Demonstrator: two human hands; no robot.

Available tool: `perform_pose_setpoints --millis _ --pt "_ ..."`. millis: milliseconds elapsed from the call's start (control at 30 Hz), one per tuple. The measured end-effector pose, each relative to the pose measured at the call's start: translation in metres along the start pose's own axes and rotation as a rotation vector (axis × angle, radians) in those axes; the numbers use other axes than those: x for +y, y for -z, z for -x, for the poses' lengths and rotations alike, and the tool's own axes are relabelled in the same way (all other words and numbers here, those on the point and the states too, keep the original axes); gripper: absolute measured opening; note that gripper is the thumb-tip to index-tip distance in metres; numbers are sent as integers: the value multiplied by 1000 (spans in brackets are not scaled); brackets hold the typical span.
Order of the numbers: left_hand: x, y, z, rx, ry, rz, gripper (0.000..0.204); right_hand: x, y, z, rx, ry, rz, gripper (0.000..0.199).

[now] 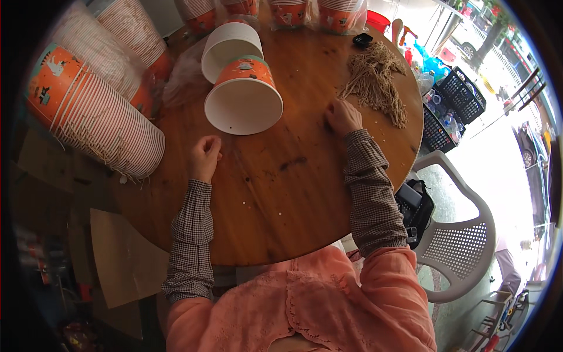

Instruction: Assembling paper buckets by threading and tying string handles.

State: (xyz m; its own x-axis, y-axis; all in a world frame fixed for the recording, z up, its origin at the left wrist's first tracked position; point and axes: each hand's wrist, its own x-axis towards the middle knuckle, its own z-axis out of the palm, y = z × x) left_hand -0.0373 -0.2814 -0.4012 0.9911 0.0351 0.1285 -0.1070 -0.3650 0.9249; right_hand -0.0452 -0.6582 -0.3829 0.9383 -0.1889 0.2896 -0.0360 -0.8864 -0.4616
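Sideways lies the orange bucket (243,98); axis and mouth toward the person (305,305).

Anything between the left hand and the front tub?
Nothing visible. The left hand rests near the front tub, on its left and closer to the person; only tabletop shows in between.

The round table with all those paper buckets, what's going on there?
A person is at the round wooden table, with no bucket in hand. The left hand, fingers curled, is near the front loose bucket but apart from it. The right hand, also curled, is beside a pile of tan strings; I can't tell whether it grips anything. A second loose bucket is behind the first, and a tall nested stack is at the left.
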Motion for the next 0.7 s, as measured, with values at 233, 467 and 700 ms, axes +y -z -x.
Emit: perform_pose_setpoints --millis 233,467,700 --pt "35 -32 56 -275 151 281 31 -66 -24 40 -283 274 -6 21" --pt "19 -33 51 -667 482 1038 44 -161 -21 106 -255 552 -505 18" --pt "42 -49 65 -563 401 1148 44 -153 -12 97 -233 196 -920 16"
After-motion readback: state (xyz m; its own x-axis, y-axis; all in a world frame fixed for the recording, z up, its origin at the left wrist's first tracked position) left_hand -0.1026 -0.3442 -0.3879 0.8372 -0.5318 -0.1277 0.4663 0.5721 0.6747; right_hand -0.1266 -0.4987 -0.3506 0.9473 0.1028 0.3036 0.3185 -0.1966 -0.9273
